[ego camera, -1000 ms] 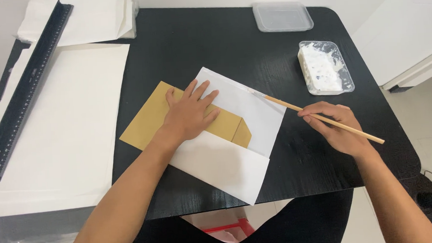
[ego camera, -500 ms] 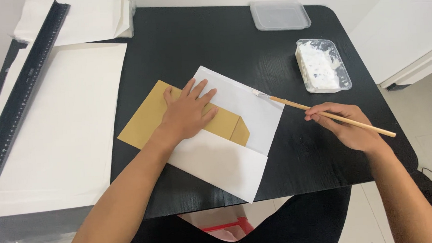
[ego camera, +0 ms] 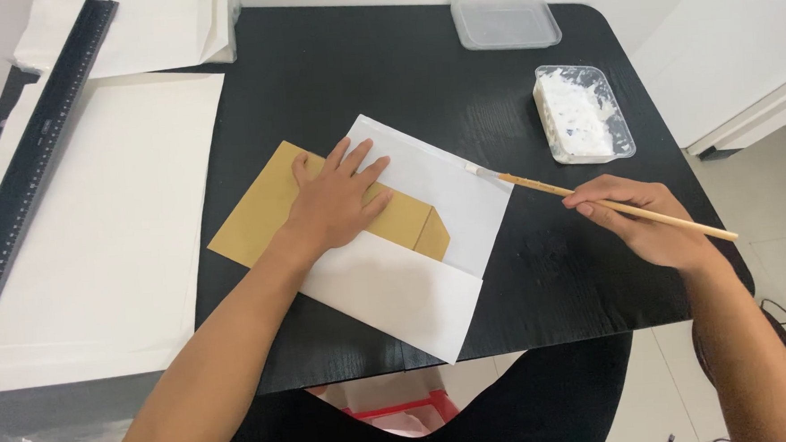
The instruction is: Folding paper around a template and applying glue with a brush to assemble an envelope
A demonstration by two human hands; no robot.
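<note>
Since a moment ago, I see the right hand (ego camera: pixel 648 221) gripping the brush (ego camera: pixel 589 197) edge back; its tip reaches the white sheet (ego camera: pixel 427 179), while the left hand (ego camera: pixel 334 202) presses open-palmed on the brown envelope (ego camera: pixel 262 205).

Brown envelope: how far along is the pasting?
Done: the brown envelope lies on the white sheet, pinned flat by the left hand; its folded end shows at right. In hand: the right hand holds the brush in a finger grip, bristle tip at the sheet's right edge. Left: no paste visible on the paper; the paste tray sits open, its lid aside.
</note>
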